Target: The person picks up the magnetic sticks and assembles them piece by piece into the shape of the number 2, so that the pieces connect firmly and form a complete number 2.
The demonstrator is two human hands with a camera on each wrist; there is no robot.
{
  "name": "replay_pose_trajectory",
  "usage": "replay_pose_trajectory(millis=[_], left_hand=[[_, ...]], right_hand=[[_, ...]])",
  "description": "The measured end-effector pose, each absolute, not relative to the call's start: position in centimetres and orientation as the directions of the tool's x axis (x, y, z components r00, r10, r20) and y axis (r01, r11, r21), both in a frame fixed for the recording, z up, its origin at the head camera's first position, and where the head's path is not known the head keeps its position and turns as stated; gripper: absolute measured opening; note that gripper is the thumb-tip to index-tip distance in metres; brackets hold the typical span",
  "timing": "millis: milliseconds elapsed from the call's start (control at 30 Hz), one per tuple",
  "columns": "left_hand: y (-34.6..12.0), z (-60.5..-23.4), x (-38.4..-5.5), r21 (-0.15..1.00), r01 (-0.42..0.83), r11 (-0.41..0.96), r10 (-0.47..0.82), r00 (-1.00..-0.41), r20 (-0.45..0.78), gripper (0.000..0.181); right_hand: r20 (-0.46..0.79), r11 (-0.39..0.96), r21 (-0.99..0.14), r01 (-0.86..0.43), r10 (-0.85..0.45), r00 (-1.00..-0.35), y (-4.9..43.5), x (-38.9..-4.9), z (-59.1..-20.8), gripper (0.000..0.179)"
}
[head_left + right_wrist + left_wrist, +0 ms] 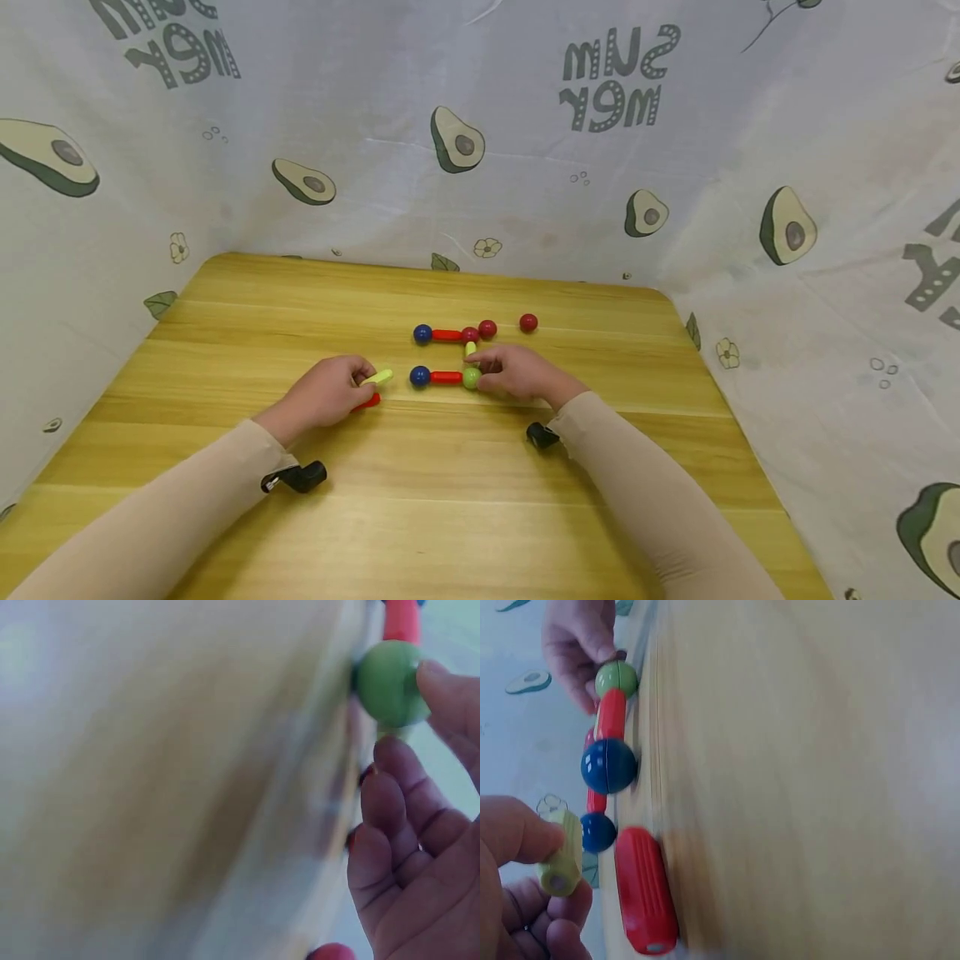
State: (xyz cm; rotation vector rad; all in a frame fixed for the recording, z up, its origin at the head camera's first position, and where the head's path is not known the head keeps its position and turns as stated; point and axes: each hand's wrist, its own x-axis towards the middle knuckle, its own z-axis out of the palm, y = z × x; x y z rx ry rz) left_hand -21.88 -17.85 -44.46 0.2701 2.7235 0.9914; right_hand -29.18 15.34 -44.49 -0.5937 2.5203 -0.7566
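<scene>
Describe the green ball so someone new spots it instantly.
On the wooden table, find the person's right hand. It touches the green ball at the right end of the nearer stick-and-ball row. No other ball is green: the rest are blue balls and red balls.

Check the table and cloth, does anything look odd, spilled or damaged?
Nothing looks spilled or damaged. The lettering on the cloth reads backwards, as if hung inside out. One red ball sits apart from the joined balls and sticks.
</scene>
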Motion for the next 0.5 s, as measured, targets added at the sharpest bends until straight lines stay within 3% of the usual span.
replay_pose_trajectory(millis=[233, 500], left_hand=[[-16.4, -44.1, -20.2, 0.59, 0.068, 0.805, 0.2, -0.966, -0.161, 0.019], [-14.6, -44.3, -18.6, 0.541, 0.036, 0.84, 0.138, -0.979, -0.149, 0.021]], right_hand=[[-0.196, 0.754, -0.543, -0.369, -0.541, -0.818, 13.8, -29.2, -43.1, 0.043], [-0.178, 0.697, -0.53, -0.483, -0.648, -0.741, 10.4, -29.7, -43.0, 0.043]])
